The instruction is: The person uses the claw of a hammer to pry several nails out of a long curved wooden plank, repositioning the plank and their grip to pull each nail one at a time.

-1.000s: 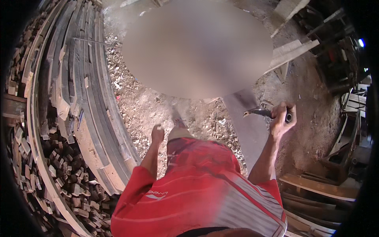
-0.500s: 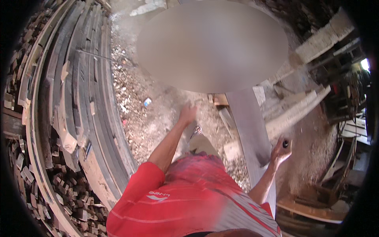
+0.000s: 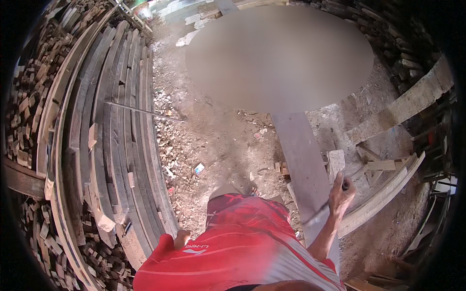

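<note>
My right hand (image 3: 341, 198) is closed around a dark handle (image 3: 345, 185), whose round end pokes out at the top of the fist; the rest of the tool is too blurred to name. Just left of that hand runs a long flat grey-brown board (image 3: 300, 155), stretching from beside my body up to a blurred oval patch. The patch covers the board's far end. My left hand (image 3: 182, 238) hangs low by the red sleeve, near the stacked beams. Its fingers are hidden, and whether it holds anything does not show.
Long weathered beams (image 3: 104, 131) are stacked at left, with a thin rod (image 3: 138, 110) sticking out across them. Wood chips (image 3: 167, 160) litter the dirt floor. At right lie a curved pale plank (image 3: 383, 201) and a thick beam (image 3: 405, 112). Small wood pieces (image 3: 34, 121) fill the far left.
My left hand has drawn back from in front of me to beside my body. My right hand, still gripping the dark handle, appears slightly lower. The view has shifted, showing more floor ahead.
</note>
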The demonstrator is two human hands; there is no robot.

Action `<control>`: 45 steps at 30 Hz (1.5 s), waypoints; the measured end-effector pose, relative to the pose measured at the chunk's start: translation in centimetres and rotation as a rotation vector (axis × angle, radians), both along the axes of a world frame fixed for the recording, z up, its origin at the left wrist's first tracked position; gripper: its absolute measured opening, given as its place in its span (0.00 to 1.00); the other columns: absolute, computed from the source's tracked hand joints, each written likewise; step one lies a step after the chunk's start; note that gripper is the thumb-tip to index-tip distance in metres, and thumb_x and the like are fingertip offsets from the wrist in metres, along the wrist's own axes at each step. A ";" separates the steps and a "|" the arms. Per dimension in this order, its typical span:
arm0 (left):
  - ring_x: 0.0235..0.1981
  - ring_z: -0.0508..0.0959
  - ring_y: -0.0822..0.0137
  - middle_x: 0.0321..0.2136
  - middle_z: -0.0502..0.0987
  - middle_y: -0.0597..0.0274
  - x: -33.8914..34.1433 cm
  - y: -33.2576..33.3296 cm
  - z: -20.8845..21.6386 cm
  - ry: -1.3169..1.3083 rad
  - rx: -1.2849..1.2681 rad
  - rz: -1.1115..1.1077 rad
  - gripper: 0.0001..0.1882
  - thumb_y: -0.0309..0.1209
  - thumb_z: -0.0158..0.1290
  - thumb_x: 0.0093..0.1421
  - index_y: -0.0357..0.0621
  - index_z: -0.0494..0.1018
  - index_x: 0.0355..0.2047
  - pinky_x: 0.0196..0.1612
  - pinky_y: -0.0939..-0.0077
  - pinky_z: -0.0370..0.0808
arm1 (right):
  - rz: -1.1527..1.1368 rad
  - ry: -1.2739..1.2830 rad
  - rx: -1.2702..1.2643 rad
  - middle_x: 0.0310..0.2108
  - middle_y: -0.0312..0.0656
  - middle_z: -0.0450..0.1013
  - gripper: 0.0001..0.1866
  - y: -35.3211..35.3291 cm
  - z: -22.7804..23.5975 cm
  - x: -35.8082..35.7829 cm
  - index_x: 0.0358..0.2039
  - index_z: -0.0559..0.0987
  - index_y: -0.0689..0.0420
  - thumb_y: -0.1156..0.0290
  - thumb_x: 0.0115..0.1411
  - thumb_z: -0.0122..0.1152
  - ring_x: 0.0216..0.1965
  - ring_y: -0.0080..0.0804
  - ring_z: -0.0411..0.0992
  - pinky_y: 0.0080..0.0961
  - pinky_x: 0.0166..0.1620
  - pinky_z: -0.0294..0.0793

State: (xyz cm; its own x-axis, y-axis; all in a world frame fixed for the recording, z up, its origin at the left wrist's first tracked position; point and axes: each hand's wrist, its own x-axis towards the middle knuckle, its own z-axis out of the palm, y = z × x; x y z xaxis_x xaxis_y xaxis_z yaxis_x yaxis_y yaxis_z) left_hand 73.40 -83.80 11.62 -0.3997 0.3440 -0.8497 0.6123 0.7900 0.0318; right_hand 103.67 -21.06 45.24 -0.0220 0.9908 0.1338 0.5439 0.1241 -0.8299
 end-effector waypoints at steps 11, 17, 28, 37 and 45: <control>0.51 0.79 0.46 0.50 0.78 0.40 -18.8 33.2 0.2 -0.045 0.739 0.654 0.26 0.44 0.54 0.59 0.38 0.76 0.52 0.54 0.61 0.75 | 0.475 0.606 0.371 0.18 0.34 0.66 0.19 13.1 5.3 -29.5 0.24 0.72 0.59 0.63 0.72 0.52 0.18 0.18 0.62 0.21 0.23 0.65; 0.48 0.80 0.51 0.45 0.80 0.40 -33.5 37.8 2.6 -0.120 0.638 0.671 0.27 0.43 0.54 0.61 0.35 0.74 0.54 0.46 0.62 0.78 | 0.234 0.405 0.196 0.16 0.31 0.64 0.21 19.7 0.9 -41.1 0.25 0.73 0.58 0.53 0.67 0.60 0.17 0.16 0.60 0.19 0.21 0.59; 0.51 0.78 0.45 0.47 0.78 0.38 -60.2 58.3 3.8 -0.062 0.787 0.336 0.28 0.45 0.53 0.61 0.33 0.74 0.53 0.55 0.59 0.73 | 0.079 -0.023 0.133 0.20 0.31 0.65 0.23 26.5 0.7 -56.1 0.25 0.74 0.63 0.54 0.63 0.65 0.26 0.19 0.61 0.24 0.30 0.62; 0.48 0.79 0.42 0.44 0.79 0.38 -71.3 83.0 11.1 -0.407 0.955 0.106 0.28 0.44 0.51 0.62 0.35 0.71 0.55 0.53 0.57 0.73 | -0.052 -0.025 0.044 0.20 0.36 0.68 0.19 37.3 -2.1 -68.8 0.28 0.77 0.64 0.58 0.63 0.66 0.26 0.22 0.64 0.26 0.31 0.66; 0.55 0.73 0.41 0.51 0.74 0.37 -80.1 95.0 12.9 -0.235 0.872 -0.222 0.27 0.41 0.52 0.63 0.35 0.69 0.56 0.57 0.55 0.70 | 0.047 -0.093 -0.125 0.24 0.43 0.74 0.13 43.7 1.3 -81.7 0.34 0.78 0.63 0.63 0.65 0.62 0.27 0.25 0.69 0.29 0.35 0.71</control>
